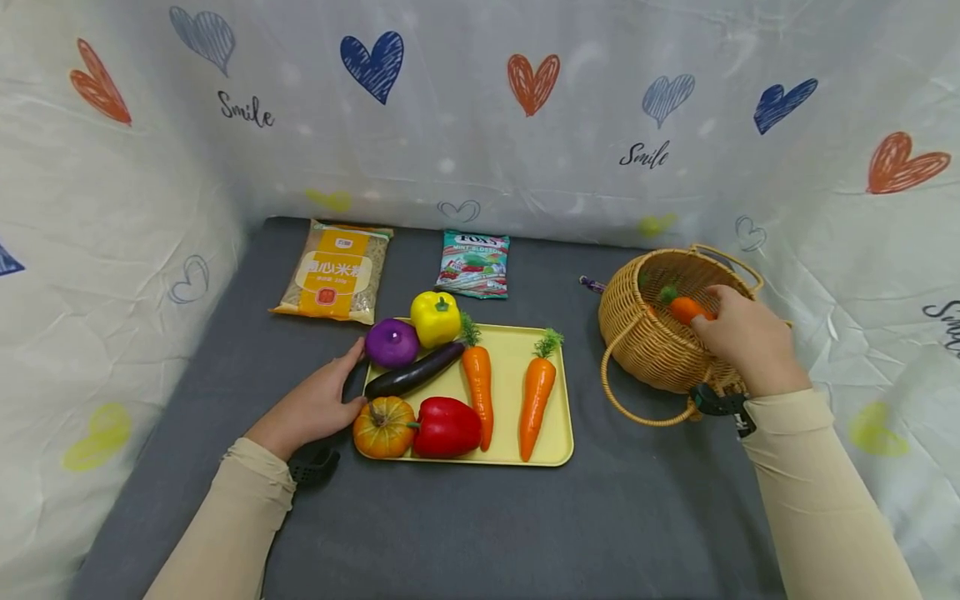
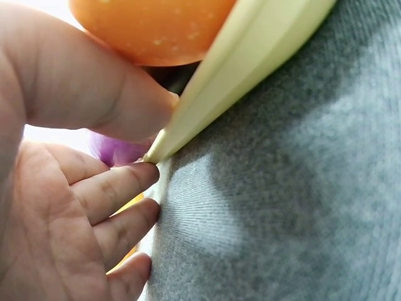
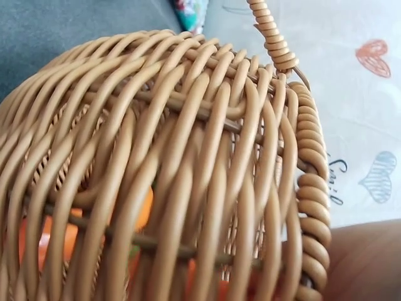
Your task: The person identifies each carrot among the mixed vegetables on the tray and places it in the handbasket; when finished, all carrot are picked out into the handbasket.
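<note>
My left hand [image 1: 318, 404] rests at the left edge of a pale yellow tray [image 1: 543, 446], fingers fairly straight, thumb and fingertips touching the rim [image 2: 194, 106]. Close by it on the tray are a purple onion [image 1: 392, 343], a dark eggplant [image 1: 412, 373] and a small orange pumpkin [image 1: 384, 427]. At the right, my right hand [image 1: 750, 337] reaches into the mouth of a wicker basket [image 1: 637, 342] and grips an orange carrot [image 1: 686, 309] with a green top. The basket's weave [image 3: 175, 138] hides the fingers in the right wrist view.
The tray also bears a yellow bell pepper [image 1: 436, 318], a red bell pepper [image 1: 447, 427] and two carrots [image 1: 537, 408]. Behind it lie a bag of grain [image 1: 333, 273] and a green candy packet [image 1: 474, 265]. A basket handle [image 1: 618, 396] droops toward the tray.
</note>
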A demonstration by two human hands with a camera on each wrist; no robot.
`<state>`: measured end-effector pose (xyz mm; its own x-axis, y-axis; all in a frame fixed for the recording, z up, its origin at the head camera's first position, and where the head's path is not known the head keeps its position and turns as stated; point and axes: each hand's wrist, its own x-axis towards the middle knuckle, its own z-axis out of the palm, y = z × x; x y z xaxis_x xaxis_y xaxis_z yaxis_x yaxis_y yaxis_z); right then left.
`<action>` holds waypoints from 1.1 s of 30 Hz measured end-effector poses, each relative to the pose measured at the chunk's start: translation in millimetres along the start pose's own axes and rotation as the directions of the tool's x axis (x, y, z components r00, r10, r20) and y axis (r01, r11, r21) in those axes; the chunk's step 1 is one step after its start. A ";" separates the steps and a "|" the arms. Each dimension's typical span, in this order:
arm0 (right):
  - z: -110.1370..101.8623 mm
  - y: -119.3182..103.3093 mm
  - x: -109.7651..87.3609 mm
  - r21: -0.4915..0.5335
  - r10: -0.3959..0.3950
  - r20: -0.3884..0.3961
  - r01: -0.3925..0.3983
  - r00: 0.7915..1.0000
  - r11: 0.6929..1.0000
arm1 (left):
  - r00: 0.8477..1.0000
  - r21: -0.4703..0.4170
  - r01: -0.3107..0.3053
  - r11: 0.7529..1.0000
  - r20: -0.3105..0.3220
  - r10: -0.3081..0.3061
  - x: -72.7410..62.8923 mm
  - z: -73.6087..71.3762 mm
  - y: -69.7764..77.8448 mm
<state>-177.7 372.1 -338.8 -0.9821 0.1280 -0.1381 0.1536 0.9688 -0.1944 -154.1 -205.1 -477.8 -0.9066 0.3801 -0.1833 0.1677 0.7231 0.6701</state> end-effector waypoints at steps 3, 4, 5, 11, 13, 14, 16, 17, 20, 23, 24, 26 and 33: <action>1.7 -0.8 2.8 0.017 -0.003 -0.006 0.004 1.000 1.000 | 1.000 0.002 0.004 1.000 0.002 -0.004 0.0 -0.4 0.5; 2.4 -1.4 3.3 0.023 -0.010 -0.022 0.010 1.000 1.000 | 1.000 0.002 0.003 1.000 0.001 -0.003 -0.1 -0.5 0.9; 3.3 -1.7 3.9 0.025 -0.017 -0.044 0.018 0.999 1.000 | 1.000 0.001 0.003 1.000 0.002 -0.003 -0.4 -0.5 1.1; 9.7 -1.8 10.9 0.047 -0.080 -0.181 0.090 0.980 0.995 | 1.000 0.002 -0.003 1.000 0.002 0.003 -0.4 0.2 -0.1; 11.2 -1.5 13.4 0.053 -0.096 -0.182 0.108 0.979 0.993 | 1.000 0.003 -0.002 1.000 0.002 0.002 -0.7 0.1 0.1; 11.7 -1.4 14.4 0.052 -0.103 -0.179 0.114 0.978 0.992 | 1.000 0.003 0.000 1.000 0.002 0.000 -0.8 0.1 0.3; 12.5 -1.3 15.9 0.048 -0.104 -0.165 0.114 0.981 0.992 | 1.000 0.003 0.002 1.000 0.002 -0.002 -0.5 -0.1 -0.2; 12.5 -1.8 15.9 0.045 -0.104 -0.165 0.112 0.981 0.993 | 1.000 0.005 0.001 1.000 0.002 -0.001 -0.5 -0.1 0.0; 11.2 -4.9 11.5 0.044 -0.083 -0.178 0.092 0.980 0.995 | 1.000 0.012 0.002 1.000 0.003 -0.002 0.5 -0.8 0.1; 8.7 -15.7 -3.0 0.050 -0.075 -0.287 0.093 0.955 0.994 | 1.000 0.020 -0.002 1.000 0.003 0.002 1.7 -1.6 1.1; 8.6 -21.9 -10.5 0.064 -0.082 -0.351 0.111 0.933 0.992 | 1.000 0.018 -0.003 1.000 0.002 0.003 2.1 -1.8 1.1; 13.4 -37.5 -28.4 0.097 -0.124 -0.520 0.202 0.845 0.975 | 1.000 0.019 -0.005 1.000 0.002 0.005 2.4 -2.3 1.3; 88.2 -103.5 -82.7 -0.011 -0.450 -0.793 0.729 0.410 0.684 | 1.000 0.012 0.001 1.000 -0.003 -0.001 -1.6 -0.3 1.0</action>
<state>-102.8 242.5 -392.9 -0.5581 -0.2151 0.8014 -0.6125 0.7583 -0.2230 -152.6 -205.1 -476.6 -0.9079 0.3779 -0.1816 0.1718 0.7304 0.6611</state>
